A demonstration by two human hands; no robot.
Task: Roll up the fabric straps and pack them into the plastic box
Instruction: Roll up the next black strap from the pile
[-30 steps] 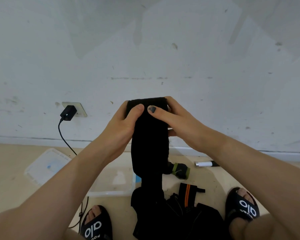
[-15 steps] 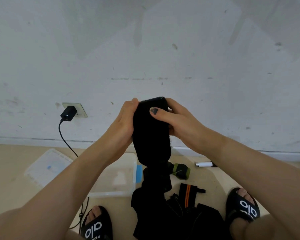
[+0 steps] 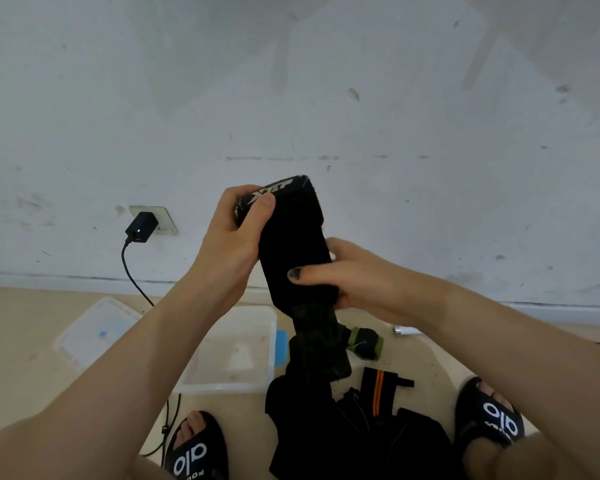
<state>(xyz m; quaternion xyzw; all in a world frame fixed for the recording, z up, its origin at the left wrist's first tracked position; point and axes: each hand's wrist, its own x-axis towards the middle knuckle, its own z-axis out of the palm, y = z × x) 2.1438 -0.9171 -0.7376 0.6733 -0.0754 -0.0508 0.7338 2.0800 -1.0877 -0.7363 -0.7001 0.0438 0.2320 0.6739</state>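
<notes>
Wall-side, both hands' grip around strap [image 3: 293, 244]

A black charger [image 3: 141, 227] sits plugged into a wall socket [image 3: 165, 220] on the scuffed white wall [image 3: 395, 98], its cable [image 3: 132, 271] trailing down to the beige floor [image 3: 21, 341], where two black slides [image 3: 196, 448] and a small white cylinder [image 3: 405, 329] lie.
</notes>
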